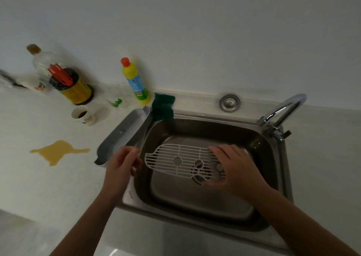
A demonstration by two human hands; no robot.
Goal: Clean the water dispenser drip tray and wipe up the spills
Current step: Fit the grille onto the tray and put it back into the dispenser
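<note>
Grate (183, 161), white and slatted, hangs over the sink (207, 203) with its long axis left-right, the narrow tip pointing left. Right hand (232, 168) grips its right end. Left hand (122, 164), loosely curled on nothing, hovers beside the tray (121, 134) on the sink's left rim. Brown spill (56, 152) lies on the table (39, 187). Green sponge (163, 107) sits at the back rim.

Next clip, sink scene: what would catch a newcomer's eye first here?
Probably the white drip-tray grate, held by the right hand over the steel sink, with the left hand at the sink's left rim beside the tray body. Next, the yellow-brown spill on the white counter to the left, and the yellow bottle with a red cap standing against the wall behind the sink.
</note>
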